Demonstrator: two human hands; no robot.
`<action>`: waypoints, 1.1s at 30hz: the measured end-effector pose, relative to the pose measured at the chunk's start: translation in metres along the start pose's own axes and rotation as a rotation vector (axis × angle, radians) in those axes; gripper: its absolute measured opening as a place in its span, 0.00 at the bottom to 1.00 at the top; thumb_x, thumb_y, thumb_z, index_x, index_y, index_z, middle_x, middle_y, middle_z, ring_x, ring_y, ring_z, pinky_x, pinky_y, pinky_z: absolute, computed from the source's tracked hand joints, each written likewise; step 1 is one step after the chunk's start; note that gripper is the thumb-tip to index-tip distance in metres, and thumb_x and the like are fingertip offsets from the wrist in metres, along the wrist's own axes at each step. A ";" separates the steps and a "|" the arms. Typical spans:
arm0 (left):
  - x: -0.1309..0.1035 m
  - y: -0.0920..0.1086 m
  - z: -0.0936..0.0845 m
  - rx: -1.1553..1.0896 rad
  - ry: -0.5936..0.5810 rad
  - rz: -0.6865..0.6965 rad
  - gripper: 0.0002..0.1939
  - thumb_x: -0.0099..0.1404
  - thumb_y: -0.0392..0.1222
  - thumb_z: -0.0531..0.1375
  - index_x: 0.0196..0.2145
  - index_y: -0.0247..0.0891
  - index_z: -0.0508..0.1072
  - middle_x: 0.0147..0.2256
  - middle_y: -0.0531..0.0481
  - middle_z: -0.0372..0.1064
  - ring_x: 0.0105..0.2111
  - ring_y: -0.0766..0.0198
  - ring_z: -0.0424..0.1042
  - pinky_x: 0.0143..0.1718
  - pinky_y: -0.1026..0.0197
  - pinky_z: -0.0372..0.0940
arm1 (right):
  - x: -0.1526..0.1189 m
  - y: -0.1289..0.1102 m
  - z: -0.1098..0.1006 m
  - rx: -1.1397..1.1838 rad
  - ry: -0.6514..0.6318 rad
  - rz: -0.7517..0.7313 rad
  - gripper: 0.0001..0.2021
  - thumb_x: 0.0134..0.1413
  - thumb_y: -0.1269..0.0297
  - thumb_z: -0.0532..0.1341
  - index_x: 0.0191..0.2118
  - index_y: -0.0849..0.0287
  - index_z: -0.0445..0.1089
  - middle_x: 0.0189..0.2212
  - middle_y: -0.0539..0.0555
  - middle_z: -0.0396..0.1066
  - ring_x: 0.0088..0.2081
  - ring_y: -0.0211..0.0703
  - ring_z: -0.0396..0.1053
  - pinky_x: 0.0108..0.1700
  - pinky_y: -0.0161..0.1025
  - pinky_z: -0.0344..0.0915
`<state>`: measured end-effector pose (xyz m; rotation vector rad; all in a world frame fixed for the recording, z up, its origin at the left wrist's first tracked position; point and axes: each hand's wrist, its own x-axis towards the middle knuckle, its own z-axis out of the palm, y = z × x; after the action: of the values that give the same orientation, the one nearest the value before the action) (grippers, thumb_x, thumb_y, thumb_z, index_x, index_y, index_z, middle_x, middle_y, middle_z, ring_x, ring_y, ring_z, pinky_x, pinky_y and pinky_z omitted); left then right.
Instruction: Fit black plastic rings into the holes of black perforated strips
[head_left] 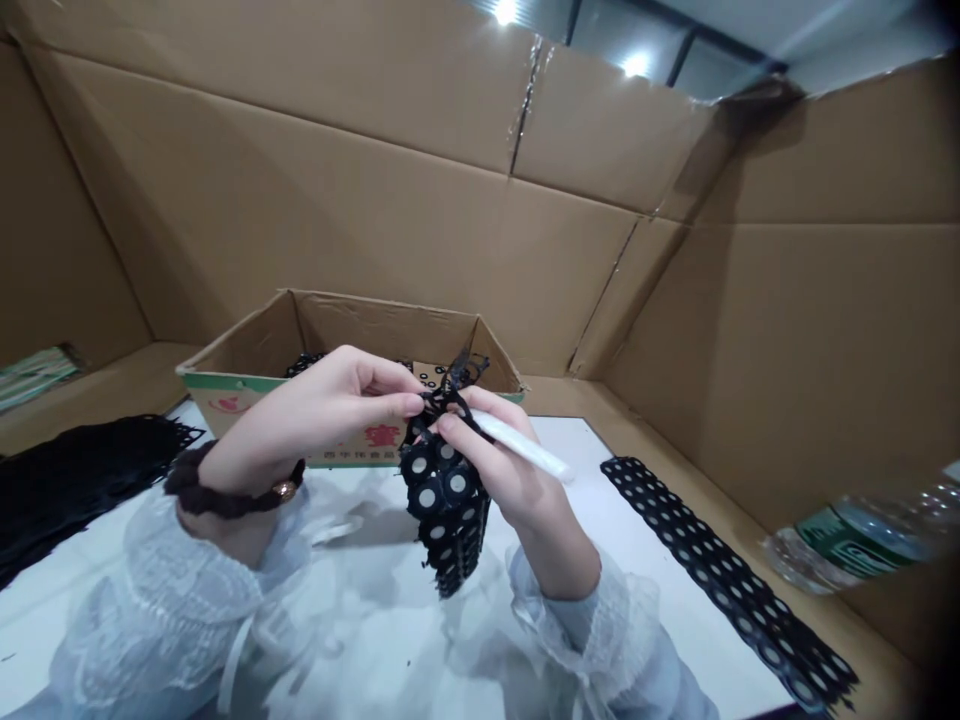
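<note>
Both hands meet at the top of a bundle of black strips with round pale dots [442, 490], which hangs down over the white tabletop. My left hand [330, 420] is closed, thumb and fingertip pinching a thin black end at the bundle's top. My right hand [510, 460] is closed around the upper part of the same bundle. A white pen-like stick [521, 445] lies across my right hand, between thumb and fingers, pointing down to the right. The exact crossing of the black ends at the fingertips is too small to make out.
Behind the hands stands an open cardboard box [390, 325] with black dotted pieces inside. A dark fringed pile [82, 475] lies left; a dotted black strip [712, 560] and a plastic bottle [855, 540] lie right. Tall cardboard walls [337, 190] enclose the white tabletop [566, 440].
</note>
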<state>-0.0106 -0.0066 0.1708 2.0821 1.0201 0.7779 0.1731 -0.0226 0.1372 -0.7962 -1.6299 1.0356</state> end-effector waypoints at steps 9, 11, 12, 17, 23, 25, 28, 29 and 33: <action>-0.008 -0.013 -0.022 0.182 0.426 0.005 0.17 0.61 0.52 0.56 0.36 0.36 0.76 0.32 0.51 0.75 0.33 0.63 0.72 0.34 0.64 0.66 | 0.001 -0.002 -0.015 -0.012 0.123 0.055 0.09 0.47 0.63 0.59 0.22 0.58 0.61 0.20 0.47 0.62 0.26 0.36 0.60 0.30 0.34 0.56; -0.002 -0.035 -0.033 0.313 0.818 0.006 0.20 0.64 0.51 0.52 0.43 0.34 0.73 0.37 0.49 0.75 0.37 0.61 0.72 0.38 0.61 0.66 | 0.001 -0.005 -0.019 0.013 0.160 0.040 0.11 0.48 0.61 0.59 0.21 0.58 0.60 0.20 0.47 0.62 0.25 0.37 0.60 0.30 0.35 0.57; 0.003 -0.047 -0.038 0.423 0.931 -0.010 0.22 0.64 0.50 0.51 0.46 0.32 0.71 0.40 0.47 0.74 0.40 0.59 0.72 0.40 0.59 0.65 | 0.001 -0.005 -0.020 0.012 0.161 0.024 0.11 0.48 0.59 0.59 0.22 0.58 0.61 0.21 0.48 0.64 0.26 0.38 0.61 0.31 0.35 0.58; 0.026 -0.058 -0.031 0.747 0.824 -0.008 0.23 0.61 0.44 0.54 0.52 0.31 0.68 0.48 0.39 0.69 0.46 0.52 0.69 0.47 0.54 0.62 | 0.005 -0.001 -0.016 0.010 0.159 -0.001 0.12 0.43 0.57 0.65 0.31 0.57 0.66 0.29 0.49 0.68 0.33 0.41 0.65 0.36 0.37 0.61; -0.004 0.003 0.004 0.502 0.541 0.273 0.10 0.62 0.47 0.57 0.35 0.42 0.76 0.35 0.54 0.75 0.34 0.65 0.72 0.38 0.66 0.64 | 0.006 0.006 -0.013 0.045 0.151 -0.021 0.10 0.44 0.61 0.64 0.31 0.57 0.64 0.29 0.47 0.66 0.32 0.38 0.64 0.37 0.35 0.61; -0.009 0.010 0.010 0.484 0.429 0.327 0.10 0.61 0.46 0.58 0.38 0.43 0.76 0.37 0.54 0.75 0.37 0.65 0.72 0.40 0.66 0.64 | 0.005 0.006 -0.012 0.055 0.125 -0.030 0.09 0.45 0.61 0.64 0.32 0.57 0.64 0.30 0.48 0.66 0.34 0.38 0.64 0.38 0.35 0.61; -0.007 0.008 0.013 0.465 0.374 0.347 0.11 0.61 0.45 0.58 0.40 0.43 0.75 0.39 0.52 0.75 0.39 0.64 0.72 0.40 0.65 0.64 | 0.005 0.004 -0.009 0.029 0.090 -0.057 0.09 0.47 0.63 0.62 0.34 0.56 0.63 0.33 0.48 0.66 0.36 0.39 0.63 0.41 0.36 0.61; -0.006 0.008 0.013 0.441 0.361 0.321 0.11 0.60 0.45 0.59 0.40 0.43 0.76 0.38 0.52 0.75 0.38 0.64 0.72 0.40 0.65 0.65 | 0.005 0.004 -0.009 0.011 0.077 -0.067 0.09 0.47 0.63 0.62 0.35 0.56 0.62 0.33 0.49 0.65 0.37 0.40 0.63 0.41 0.36 0.61; -0.002 0.010 0.012 0.305 0.326 0.138 0.09 0.59 0.45 0.59 0.36 0.43 0.77 0.35 0.54 0.76 0.34 0.63 0.73 0.38 0.63 0.66 | 0.005 0.005 -0.008 -0.050 0.037 -0.094 0.10 0.48 0.65 0.60 0.37 0.55 0.60 0.33 0.49 0.64 0.36 0.40 0.62 0.41 0.37 0.60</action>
<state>0.0015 -0.0170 0.1704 2.3535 1.2427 1.1185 0.1793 -0.0140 0.1355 -0.7604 -1.6512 0.9120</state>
